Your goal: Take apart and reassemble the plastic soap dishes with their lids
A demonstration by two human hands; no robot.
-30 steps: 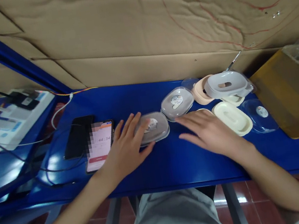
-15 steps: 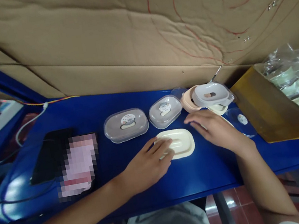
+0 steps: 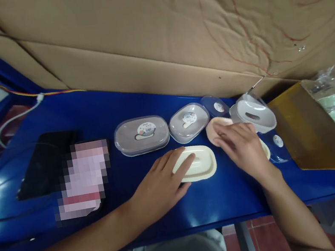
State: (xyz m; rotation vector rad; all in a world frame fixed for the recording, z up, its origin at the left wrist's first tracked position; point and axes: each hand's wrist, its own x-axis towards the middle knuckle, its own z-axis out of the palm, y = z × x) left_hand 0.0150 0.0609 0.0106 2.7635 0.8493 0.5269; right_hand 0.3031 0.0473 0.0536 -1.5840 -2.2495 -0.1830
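Note:
On the blue table, a shallow cream oval dish (image 3: 205, 163) lies in front of me. My left hand (image 3: 166, 176) spans its left end, thumb by the near edge, index finger over the inside and the other fingers by the far edge. Beyond its right end, my right hand (image 3: 241, 147) grips a peach oval container (image 3: 211, 133), fingertips at its rim; the hand hides much of it. A grey oval container with a slot (image 3: 255, 116) sits behind that hand. Part of another cream piece (image 3: 265, 148) shows beside the wrist.
Two grey oval boxes under clear lids, one left (image 3: 143, 145) and one right (image 3: 189, 128), stand behind the dish. Clear labelled lids (image 3: 278, 147) lie at right, near a cardboard box (image 3: 314, 130) of wrapped pieces. A blurred phone (image 3: 81, 175), a black flat object (image 3: 44, 164) and cables are at left.
My right hand has closed on the peach container and drawn it nearer, away from the grey slotted one. My left hand has settled around the dish's left end. The view has shifted slightly.

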